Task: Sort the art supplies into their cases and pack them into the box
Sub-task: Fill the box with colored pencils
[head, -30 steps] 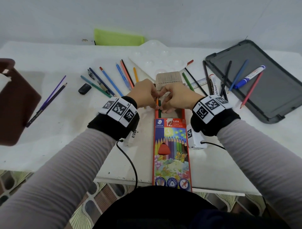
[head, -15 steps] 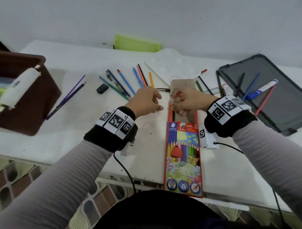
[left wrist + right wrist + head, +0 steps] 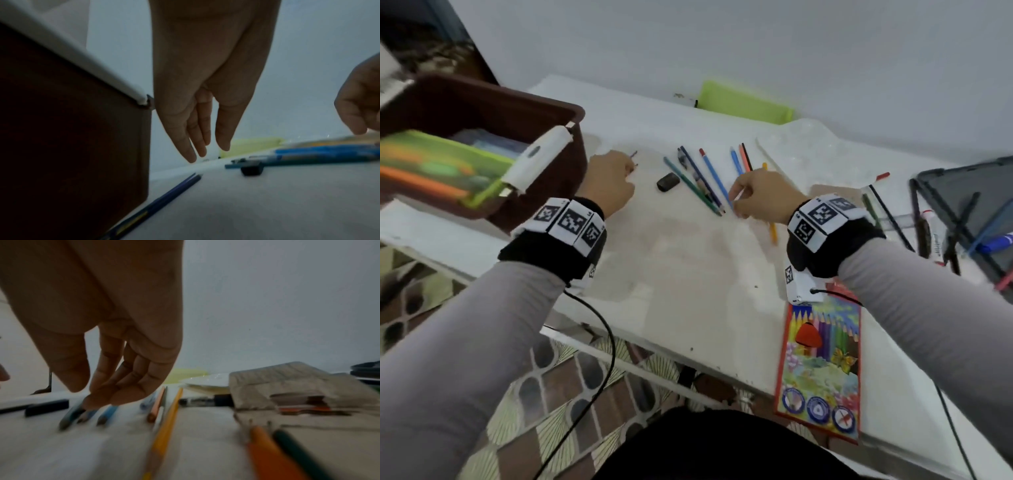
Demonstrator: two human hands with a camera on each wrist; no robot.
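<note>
White counter (image 3: 688, 274) carries loose coloured pencils (image 3: 709, 178) between both hands, the left hand (image 3: 197, 97) hanging slack-fingered and empty beside the brown box (image 3: 482, 113), the right hand (image 3: 115, 340) loosely curled, fingertips on the pencils, pencil case (image 3: 822, 359) near its wrist.

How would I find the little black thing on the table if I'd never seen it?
Start at the big brown box on the table's left. Just right of it lies a fan of colored pencils. The black eraser sits at their left edge: short, chunky and dark, while everything near it is long and thin.
</note>
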